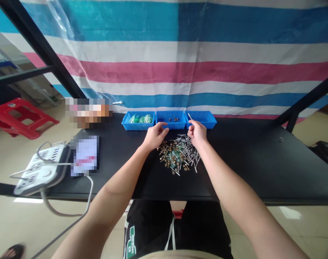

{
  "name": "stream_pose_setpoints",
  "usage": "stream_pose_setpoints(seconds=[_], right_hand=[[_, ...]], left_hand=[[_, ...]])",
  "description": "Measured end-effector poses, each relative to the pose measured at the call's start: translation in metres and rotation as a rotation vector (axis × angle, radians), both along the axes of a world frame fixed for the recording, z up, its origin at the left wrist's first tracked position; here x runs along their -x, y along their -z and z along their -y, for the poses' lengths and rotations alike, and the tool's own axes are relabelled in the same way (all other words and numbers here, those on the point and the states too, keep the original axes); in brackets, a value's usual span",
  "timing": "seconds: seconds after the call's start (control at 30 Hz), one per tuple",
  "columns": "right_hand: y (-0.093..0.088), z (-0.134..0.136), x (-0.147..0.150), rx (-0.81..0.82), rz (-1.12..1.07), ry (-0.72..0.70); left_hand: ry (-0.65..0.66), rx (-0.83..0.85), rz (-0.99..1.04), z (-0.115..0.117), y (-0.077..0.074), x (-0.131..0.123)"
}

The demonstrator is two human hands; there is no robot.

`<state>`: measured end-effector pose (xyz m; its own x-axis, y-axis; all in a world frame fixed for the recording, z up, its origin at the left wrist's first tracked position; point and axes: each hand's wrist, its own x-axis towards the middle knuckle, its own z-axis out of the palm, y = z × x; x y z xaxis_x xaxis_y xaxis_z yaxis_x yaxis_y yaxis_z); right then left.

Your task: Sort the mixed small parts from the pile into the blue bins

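A mixed pile of small hardware lies on the black table: brass-coloured screws [165, 148], green plastic pieces [174, 158] and thin silver pins [192, 153]. My right hand [198, 133] is closed in a pinch on one silver pin [190, 116], whose end sticks up in front of the right blue bin [211, 125]. At the front of the middle blue bin [176, 126], my left hand [155, 136] is half curled, thumb and forefinger apart, with nothing visible in it. That bin has a few screws [176, 119] inside. Green pieces [141, 118] fill part of the left blue bin [128, 127].
A white power strip [42, 169] with cables stands at the table's left edge, beside a blurred-out flat item [85, 154]. A small ring-like piece [281, 139] lies far right. A striped sheet [164, 72] hangs behind; black frame posts [42, 43] rise at the sides.
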<state>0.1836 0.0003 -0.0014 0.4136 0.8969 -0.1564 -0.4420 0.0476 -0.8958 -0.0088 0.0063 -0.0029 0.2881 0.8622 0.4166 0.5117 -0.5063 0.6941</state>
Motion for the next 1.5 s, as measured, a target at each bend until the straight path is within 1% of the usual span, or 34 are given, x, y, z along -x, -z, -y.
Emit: stream_pose_setpoints(seconds=[0.13,0.23,0.33,0.43,0.5,0.53,0.6,0.67,0.8,0.9,1.0,1.07,1.2,1.5], right_hand=[[0.001,-0.002,-0.005,0.023,-0.094,0.048],[0.002,-0.003,-0.006,-0.003,-0.099,0.045],[0.004,-0.004,-0.005,-0.034,-0.037,0.012],[0.007,-0.004,-0.003,-0.069,0.109,-0.029],[0.01,-0.003,-0.002,-0.118,0.281,-0.045],[0.011,-0.002,-0.001,-0.154,0.405,-0.049],[0.014,0.001,0.001,-0.229,0.71,-0.067],[0.016,0.006,0.005,-0.267,1.02,-0.114],[0.016,0.014,0.015,-0.257,1.459,-0.251],[0.014,0.017,0.019,-0.189,1.663,-0.325],[0.013,0.019,0.019,-0.125,1.738,-0.413],[0.012,0.019,0.019,-0.127,1.745,-0.45],[0.012,0.019,0.019,-0.151,1.727,-0.457],[0.01,0.023,0.022,-0.126,1.69,-0.463]], left_hand=[[0.003,-0.003,-0.026,-0.001,0.002,0.0],[-0.001,-0.003,-0.041,-0.001,0.003,0.001],[-0.008,-0.006,-0.057,-0.001,0.002,0.0],[-0.014,-0.006,-0.089,-0.001,0.001,0.0],[-0.015,-0.012,-0.124,-0.002,0.002,0.0],[-0.012,-0.019,-0.143,-0.002,0.002,0.0],[0.0,-0.036,-0.187,-0.004,0.004,0.001],[0.016,-0.054,-0.245,-0.006,0.007,0.002],[0.061,-0.077,-0.374,-0.008,0.01,0.003],[0.095,-0.079,-0.418,-0.008,0.01,0.003],[0.12,-0.078,-0.45,-0.007,0.01,0.003],[0.127,-0.08,-0.456,-0.007,0.01,0.003],[0.134,-0.089,-0.447,-0.008,0.011,0.003],[0.143,-0.092,-0.44,-0.007,0.01,0.002]])
